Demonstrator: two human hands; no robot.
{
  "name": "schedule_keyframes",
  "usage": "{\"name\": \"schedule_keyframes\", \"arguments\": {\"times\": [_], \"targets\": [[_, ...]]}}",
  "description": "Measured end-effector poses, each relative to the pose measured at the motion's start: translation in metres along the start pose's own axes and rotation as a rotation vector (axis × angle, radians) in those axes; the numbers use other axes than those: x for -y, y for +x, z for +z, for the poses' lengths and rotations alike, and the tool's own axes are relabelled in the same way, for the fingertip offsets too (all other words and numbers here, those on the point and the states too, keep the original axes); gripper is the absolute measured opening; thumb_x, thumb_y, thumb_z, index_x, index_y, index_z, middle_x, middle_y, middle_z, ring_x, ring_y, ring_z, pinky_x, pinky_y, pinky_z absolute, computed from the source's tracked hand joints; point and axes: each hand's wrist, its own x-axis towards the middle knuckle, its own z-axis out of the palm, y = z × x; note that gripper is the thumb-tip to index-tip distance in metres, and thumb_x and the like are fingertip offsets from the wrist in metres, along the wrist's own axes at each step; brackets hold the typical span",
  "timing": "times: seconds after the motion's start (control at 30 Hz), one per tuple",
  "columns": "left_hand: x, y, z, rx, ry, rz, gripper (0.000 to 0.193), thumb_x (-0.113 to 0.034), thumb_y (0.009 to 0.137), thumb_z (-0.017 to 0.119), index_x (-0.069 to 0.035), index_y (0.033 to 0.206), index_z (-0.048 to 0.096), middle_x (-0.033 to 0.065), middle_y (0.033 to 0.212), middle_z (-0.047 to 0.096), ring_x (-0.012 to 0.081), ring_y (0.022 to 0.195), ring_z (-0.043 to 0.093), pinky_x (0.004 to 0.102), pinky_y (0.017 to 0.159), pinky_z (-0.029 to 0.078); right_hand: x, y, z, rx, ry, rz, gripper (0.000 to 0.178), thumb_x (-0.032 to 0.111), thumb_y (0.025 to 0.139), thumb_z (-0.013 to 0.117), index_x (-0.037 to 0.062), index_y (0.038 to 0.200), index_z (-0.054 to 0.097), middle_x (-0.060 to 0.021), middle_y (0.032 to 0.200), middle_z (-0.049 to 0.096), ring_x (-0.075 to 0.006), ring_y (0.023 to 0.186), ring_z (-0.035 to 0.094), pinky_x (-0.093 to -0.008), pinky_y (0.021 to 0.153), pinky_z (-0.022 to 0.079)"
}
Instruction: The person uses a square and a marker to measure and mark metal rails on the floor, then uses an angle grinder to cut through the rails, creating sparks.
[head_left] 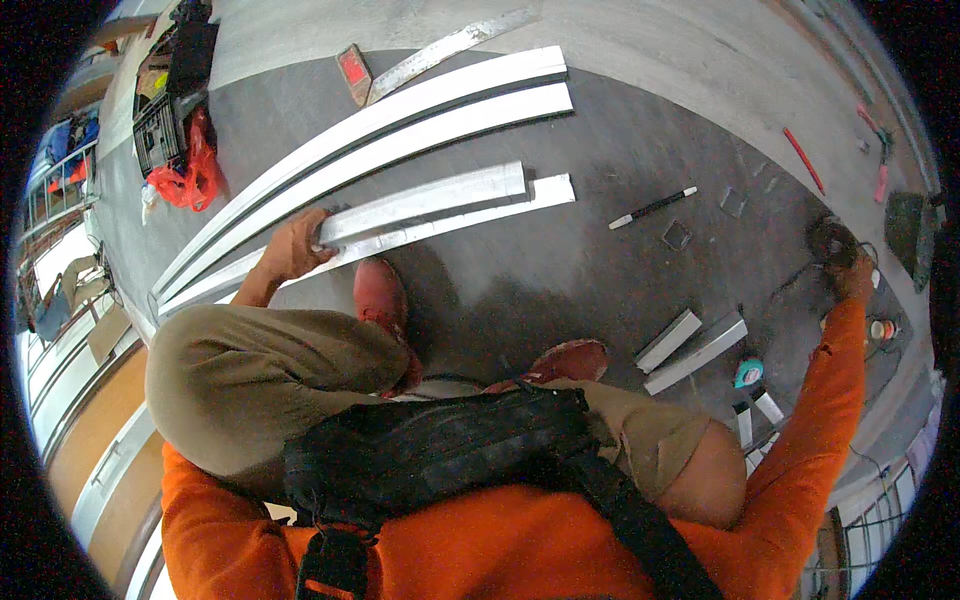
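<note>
- Left arm's bent outside the knee, left hand (292, 250) palm-down with fingers curled over a white metal profile (430, 203), so yeah, it's got hold of it.
- Right arm's stretched way out to the right, right hand (856, 276) wrapped around a dark tool (828, 240), details too murky to make out.
- Profile's on the grey floor (490, 275) ahead of the left boot (381, 293), long axis slanting from lower left to upper right, squared-off end pointing right.

Left hand (294, 248) forward, fingers (309, 220) curled, right arm (838, 380) outstretched, right hand (854, 276) far out
</note>
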Motion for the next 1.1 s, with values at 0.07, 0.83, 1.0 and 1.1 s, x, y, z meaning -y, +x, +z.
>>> {"name": "schedule_keyframes", "arguments": {"times": [0.07,0.83,1.0,1.1], "targets": [[0.007,0.034,0.009,-0.095,-0.057,0.034,0.057,-0.016,0.07,0.079,-0.005,0.12,0.053,0.0183,0.108,0.061,0.0385,0.101,0.059,0.044,0.087,0.049,-0.059,-0.016,0.018,-0.2,-0.031,-0.129,0.085,0.03,0.066,0.082,0.0078,0.14,0.045,-0.0191,0.124,0.058,-0.0362,0.117,0.057,-0.0489,0.092,0.049],[0.055,-0.023,-0.06,-0.215,0.101,-0.044,0.082,-0.036,0.074,0.082,-0.006,0.14,0.044,0.0236,0.133,0.052,0.0389,0.124,0.051,0.0464,0.103,0.042,0.422,-0.191,-0.334,0.895,1.668,-0.454,0.045,0.039,0.085,0.069,-0.0004,0.107,0.061,-0.0109,0.092,0.067,-0.0201,0.075,0.067,-0.0328,0.07,0.056],[-0.159,0.018,-0.137,0.07,-0.784,0.309,0.076,-0.06,0.089,0.061,0.005,0.127,0.056,0.0173,0.123,0.061,0.0254,0.116,0.055,0.0374,0.101,0.041,0.526,-0.195,-0.382,0.762,1.901,-0.641,0.045,0.042,0.088,0.066,-0.001,0.1,0.063,-0.0106,0.084,0.067,-0.0195,0.072,0.067,-0.0319,0.068,0.056],[-0.213,0.045,-0.128,-0.114,-1.293,0.05,0.064,-0.05,0.082,0.074,0.0,0.119,0.062,0.009,0.104,0.068,0.0204,0.096,0.063,0.0344,0.088,0.049,0.554,-0.196,-0.399,0.701,1.994,-0.774,0.048,0.044,0.089,0.064,-0.0021,0.104,0.063,-0.0115,0.086,0.068,-0.0201,0.075,0.067,-0.032,0.072,0.057]]}}
